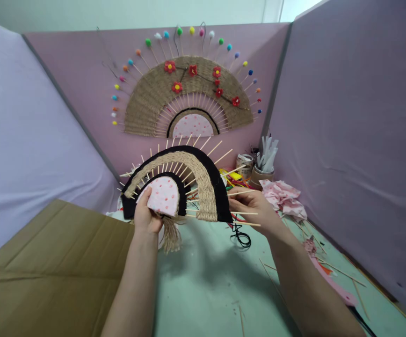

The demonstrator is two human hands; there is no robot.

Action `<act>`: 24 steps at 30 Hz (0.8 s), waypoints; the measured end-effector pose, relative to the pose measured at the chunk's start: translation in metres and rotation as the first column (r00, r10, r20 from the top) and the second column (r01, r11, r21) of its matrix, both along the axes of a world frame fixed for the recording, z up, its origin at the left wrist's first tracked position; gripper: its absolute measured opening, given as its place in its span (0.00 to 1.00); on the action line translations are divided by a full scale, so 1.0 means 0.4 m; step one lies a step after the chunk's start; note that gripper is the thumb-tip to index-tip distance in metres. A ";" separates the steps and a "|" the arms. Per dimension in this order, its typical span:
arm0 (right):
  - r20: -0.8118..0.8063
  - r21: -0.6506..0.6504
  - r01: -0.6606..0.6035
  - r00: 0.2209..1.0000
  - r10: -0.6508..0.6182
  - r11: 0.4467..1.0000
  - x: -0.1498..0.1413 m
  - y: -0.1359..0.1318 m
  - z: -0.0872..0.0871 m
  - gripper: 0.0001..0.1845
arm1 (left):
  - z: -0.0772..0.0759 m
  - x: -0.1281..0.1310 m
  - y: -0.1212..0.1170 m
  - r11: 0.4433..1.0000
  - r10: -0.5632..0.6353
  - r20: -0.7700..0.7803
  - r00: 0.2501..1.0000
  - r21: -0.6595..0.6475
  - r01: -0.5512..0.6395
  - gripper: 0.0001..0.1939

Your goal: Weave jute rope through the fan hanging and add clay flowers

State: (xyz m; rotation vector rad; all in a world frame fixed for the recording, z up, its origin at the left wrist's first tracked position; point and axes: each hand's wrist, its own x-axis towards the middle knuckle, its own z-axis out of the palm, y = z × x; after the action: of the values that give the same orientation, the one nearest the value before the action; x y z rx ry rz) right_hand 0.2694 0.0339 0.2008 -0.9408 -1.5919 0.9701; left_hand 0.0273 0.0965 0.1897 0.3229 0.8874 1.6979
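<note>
A half-round woven fan (pixel 206 187) of thin sticks is raised above the table, with a tan cord band between black bands. My left hand (pixel 147 213) grips its pink-dotted centre (pixel 166 194), thumb on the front face. From below that centre hangs a tan fringe (pixel 171 236). My right hand (pixel 250 206) is closed at the fan's right edge, behind several stick ends; its fingertips are partly hidden behind the black band. A looped black cord (pixel 241 236) hangs below the fan's right end.
A larger finished-looking fan (pixel 147 100) with red flowers and coloured balls is on the pink back panel. Cardboard (pixel 59 271) lies at left. Behind my right hand are a tin (pixel 244 164), a jar of glue sticks (pixel 262 175) and crumpled pink cloth (pixel 282 199). A pink glue gun (pixel 332 281) and loose sticks (pixel 341 271) lie right.
</note>
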 end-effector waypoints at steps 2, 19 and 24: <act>0.020 -0.004 0.074 0.997 -0.074 0.997 0.011 0.004 -0.002 0.14 | 0.000 -0.006 0.002 1.000 0.014 -0.001 1.000 0.007 -0.014 0.13; 0.343 0.264 0.065 0.926 -0.156 0.962 0.111 -0.009 0.024 0.09 | 0.001 -0.023 0.001 0.998 -0.069 -0.057 0.996 -0.002 0.069 0.10; 0.302 0.476 0.197 0.879 -0.369 0.857 0.096 -0.021 0.032 0.07 | -0.006 -0.025 0.004 0.999 -0.046 -0.066 0.997 -0.004 0.046 0.11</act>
State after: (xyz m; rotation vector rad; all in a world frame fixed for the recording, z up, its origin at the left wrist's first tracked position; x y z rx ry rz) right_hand 0.3078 0.0254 0.2135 -1.0517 -1.8207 0.1992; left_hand 0.0174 0.0982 0.1874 0.3965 0.9241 1.6515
